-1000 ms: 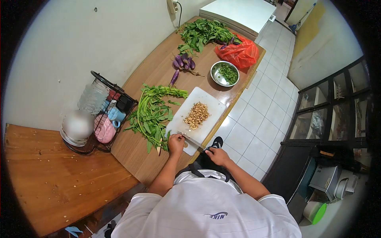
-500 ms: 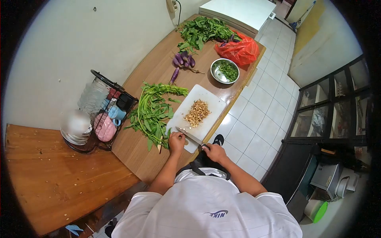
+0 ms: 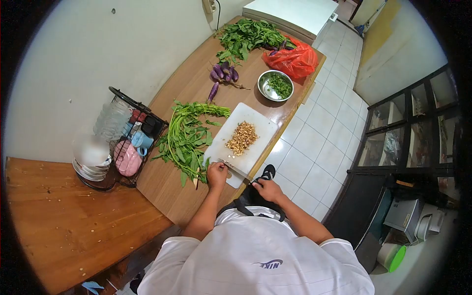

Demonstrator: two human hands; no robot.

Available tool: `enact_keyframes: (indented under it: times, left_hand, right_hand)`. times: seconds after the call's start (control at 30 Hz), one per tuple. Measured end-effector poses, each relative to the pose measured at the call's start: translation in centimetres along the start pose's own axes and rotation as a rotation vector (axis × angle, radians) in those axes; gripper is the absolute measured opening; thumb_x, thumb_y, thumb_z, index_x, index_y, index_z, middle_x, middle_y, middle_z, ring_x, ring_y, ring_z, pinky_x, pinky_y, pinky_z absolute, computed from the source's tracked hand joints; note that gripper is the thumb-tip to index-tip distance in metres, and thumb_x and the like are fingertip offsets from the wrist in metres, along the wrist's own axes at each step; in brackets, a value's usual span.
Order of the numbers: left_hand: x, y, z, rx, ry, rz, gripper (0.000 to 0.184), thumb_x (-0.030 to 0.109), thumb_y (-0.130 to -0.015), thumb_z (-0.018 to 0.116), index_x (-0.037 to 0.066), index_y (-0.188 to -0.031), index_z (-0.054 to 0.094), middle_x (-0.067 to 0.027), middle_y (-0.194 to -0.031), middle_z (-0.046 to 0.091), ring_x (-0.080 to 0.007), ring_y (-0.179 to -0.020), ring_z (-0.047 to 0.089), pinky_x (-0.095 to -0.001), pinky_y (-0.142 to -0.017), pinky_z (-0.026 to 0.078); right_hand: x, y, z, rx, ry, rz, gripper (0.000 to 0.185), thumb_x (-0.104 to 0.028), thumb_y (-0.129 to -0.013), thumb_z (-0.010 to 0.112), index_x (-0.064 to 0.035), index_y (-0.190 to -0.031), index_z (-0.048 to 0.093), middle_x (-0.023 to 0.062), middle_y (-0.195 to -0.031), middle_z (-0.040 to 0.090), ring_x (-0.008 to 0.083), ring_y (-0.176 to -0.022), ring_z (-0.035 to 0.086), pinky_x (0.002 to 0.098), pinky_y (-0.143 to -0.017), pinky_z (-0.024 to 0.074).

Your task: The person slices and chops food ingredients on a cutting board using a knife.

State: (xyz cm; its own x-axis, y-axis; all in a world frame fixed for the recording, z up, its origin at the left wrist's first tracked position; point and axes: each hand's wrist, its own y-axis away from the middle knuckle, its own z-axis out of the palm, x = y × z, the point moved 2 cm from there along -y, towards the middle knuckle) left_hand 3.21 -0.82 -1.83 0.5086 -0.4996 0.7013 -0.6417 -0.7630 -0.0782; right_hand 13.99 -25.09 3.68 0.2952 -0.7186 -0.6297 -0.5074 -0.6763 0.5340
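Observation:
A knife (image 3: 239, 171) lies across the near end of the white cutting board (image 3: 263, 129), its blade pointing left. My right hand (image 3: 267, 190) is closed around its handle at the board's near right corner. At the blade's tip end is my left hand (image 3: 217, 174), its fingers pinched together; what they hold, if anything, is hidden. A pile of chopped brown and pale pieces (image 3: 242, 139) sits in the middle of the board. Left of the board lie leafy green stems (image 3: 184, 137), close to my left hand.
Beyond the board stand a steel bowl (image 3: 262, 89) of chopped greens and a red plastic bag (image 3: 297, 61). Purple eggplants (image 3: 223, 73) and more leafy greens (image 3: 243, 39) lie farther back. A dish rack (image 3: 129, 147) with cups and plates stands at left.
The knife's blade has shifted slightly at the tip beside my left fingers. Both hands stay almost in place, and the view has moved a little. The chopped pile looks the same.

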Motion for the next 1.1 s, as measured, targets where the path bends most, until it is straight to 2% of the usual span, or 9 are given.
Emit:
enact_keyframes:
  times: [0.13, 0.2, 0.27, 0.33, 0.5, 0.7, 0.83, 1.03, 1.1]
  left_hand:
    - [-0.3, -0.1, 0.1, -0.004, -0.002, 0.017, 0.011, 0.01, -0.078, 0.074, 0.002, -0.084, 0.075, -0.0144, -0.084, 0.071, -0.0342, -0.088, 0.066, -0.0441, -0.082, 0.052]
    - [-0.2, -0.1, 0.1, -0.002, -0.001, 0.011, 0.011, 0.01, -0.078, 0.074, 0.002, -0.084, 0.075, -0.0141, -0.084, 0.071, -0.0342, -0.088, 0.066, -0.0441, -0.082, 0.052]
    - [-0.1, -0.2, -0.1, -0.016, 0.013, -0.004, 0.01, 0.01, -0.077, 0.08, 0.002, -0.081, 0.075, -0.0124, -0.081, 0.07, -0.035, -0.089, 0.065, -0.0459, -0.081, 0.052]
    - [-0.4, -0.1, 0.3, -0.009, 0.047, -0.027, 0.011, 0.011, -0.078, 0.08, 0.003, -0.082, 0.075, -0.0122, -0.081, 0.07, -0.0347, -0.089, 0.065, -0.0458, -0.082, 0.052]
    - [0.6, 0.0, -0.5, -0.038, 0.077, -0.028, 0.012, 0.013, -0.08, 0.081, 0.004, -0.085, 0.078, -0.0112, -0.083, 0.071, -0.0335, -0.091, 0.065, -0.0452, -0.082, 0.051]
    - [0.2, 0.2, -0.5, 0.003, -0.024, 0.008, 0.011, 0.011, -0.079, 0.08, 0.002, -0.086, 0.077, -0.0104, -0.086, 0.071, -0.0324, -0.091, 0.065, -0.043, -0.085, 0.052]
    - [0.5, 0.3, -0.7, -0.005, 0.02, -0.012, 0.011, 0.01, -0.077, 0.078, 0.002, -0.085, 0.077, -0.0103, -0.086, 0.071, -0.0331, -0.091, 0.064, -0.0432, -0.086, 0.051]
    - [0.9, 0.0, -1.0, -0.038, 0.011, -0.019, 0.011, 0.013, -0.08, 0.08, 0.004, -0.088, 0.079, -0.0089, -0.088, 0.071, -0.0325, -0.094, 0.063, -0.0431, -0.087, 0.051]
    - [1.3, 0.0, -1.3, -0.068, 0.015, -0.027, 0.01, 0.014, -0.082, 0.08, 0.006, -0.089, 0.08, -0.0082, -0.09, 0.071, -0.0321, -0.095, 0.062, -0.043, -0.087, 0.051]
  right_hand:
    - [-0.8, -0.1, -0.3, 0.002, 0.061, 0.014, 0.052, -0.052, -0.104, 0.049, -0.0061, -0.114, 0.072, 0.0262, -0.101, 0.074, 0.0454, -0.098, 0.071, 0.0547, -0.09, 0.0553]
    - [-1.0, -0.3, -0.2, 0.006, 0.131, 0.038, 0.052, -0.056, -0.104, 0.049, -0.0103, -0.113, 0.073, 0.0224, -0.099, 0.074, 0.0436, -0.096, 0.071, 0.0533, -0.084, 0.0561]
    - [-1.3, -0.8, 0.2, 0.034, 0.151, 0.028, 0.051, -0.055, -0.104, 0.049, -0.0106, -0.114, 0.073, 0.0225, -0.098, 0.074, 0.0438, -0.095, 0.071, 0.0538, -0.084, 0.0562]
    - [-1.4, -1.4, 0.4, 0.062, 0.169, 0.015, 0.051, -0.054, -0.104, 0.05, -0.011, -0.115, 0.073, 0.0227, -0.098, 0.074, 0.0439, -0.094, 0.071, 0.0543, -0.083, 0.0564]
    - [-0.8, -1.8, 0.1, 0.085, -0.008, 0.015, 0.049, -0.052, -0.104, 0.051, -0.01, -0.116, 0.072, 0.024, -0.101, 0.074, 0.045, -0.097, 0.07, 0.0532, -0.088, 0.0553]
    - [1.0, -0.2, -0.4, -0.074, 0.034, -0.024, 0.053, -0.053, -0.105, 0.048, -0.0064, -0.114, 0.072, 0.0254, -0.103, 0.074, 0.0453, -0.104, 0.07, 0.0538, -0.092, 0.054]
    - [0.7, 0.4, -0.4, -0.083, 0.025, 0.014, 0.052, -0.052, -0.105, 0.048, -0.0063, -0.114, 0.072, 0.0245, -0.106, 0.074, 0.0445, -0.105, 0.069, 0.0538, -0.093, 0.0537]
    - [-1.8, -0.2, -0.9, 0.007, 0.144, 0.07, 0.05, -0.051, -0.105, 0.048, -0.0077, -0.115, 0.072, 0.0241, -0.104, 0.074, 0.0442, -0.102, 0.071, 0.0545, -0.093, 0.0545]
    - [-1.9, -1.2, -0.6, 0.124, 0.109, 0.044, 0.052, -0.055, -0.103, 0.05, -0.0088, -0.115, 0.073, 0.0252, -0.096, 0.074, 0.0465, -0.096, 0.07, 0.0542, -0.087, 0.0562]
